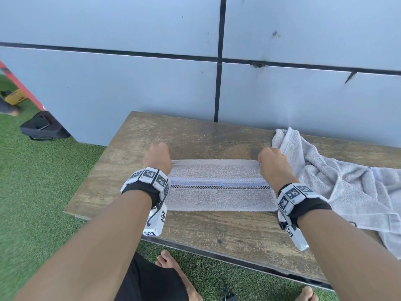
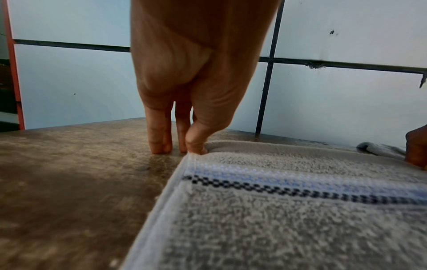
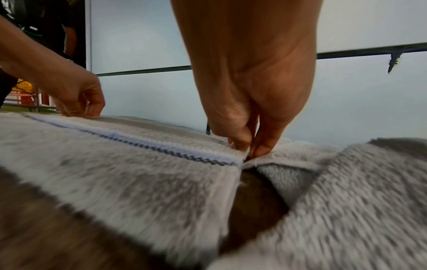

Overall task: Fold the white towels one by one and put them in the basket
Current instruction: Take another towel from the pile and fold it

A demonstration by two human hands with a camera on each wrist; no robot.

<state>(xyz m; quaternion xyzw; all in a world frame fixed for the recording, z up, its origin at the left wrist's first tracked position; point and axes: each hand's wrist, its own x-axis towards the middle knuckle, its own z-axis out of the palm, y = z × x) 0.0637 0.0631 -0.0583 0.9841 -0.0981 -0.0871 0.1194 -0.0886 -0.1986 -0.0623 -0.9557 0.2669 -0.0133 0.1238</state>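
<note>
Fingertips [image 2: 196, 148] of the left hand [image 1: 157, 156] pinch the far left corner of the folded white terry towel with a blue band and a black-checked stripe [image 1: 219, 185], thumb on top of the hem, the other fingers pointing down onto the worn brown wooden tabletop [image 1: 195, 135] just beside the cloth; at the far right corner the thumb and fingers [image 3: 240, 140] of the right hand [image 1: 272, 164] are closed together on the towel's edge in a like pinch; both hands hold the far edge at the board, the left at about ten o'clock of the towel and the right at about two o'clock. Between them the towel lies flat as a long strip across the middle of the table, its stripe running from nine to three o'clock; touching the right hand, at three o'clock, a loose heap of crumpled white towels [image 1: 338, 187] spreads to the table's right edge and hangs over the near side. No basket shows in any view, so what it holds cannot be told. Beyond the table at twelve o'clock stands a pale grey panelled wall with dark seams [image 1: 152, 83]; green artificial turf [image 1: 43, 174] covers the ground at nine o'clock, where a black case [image 1: 43, 127] lies against the wall.
</note>
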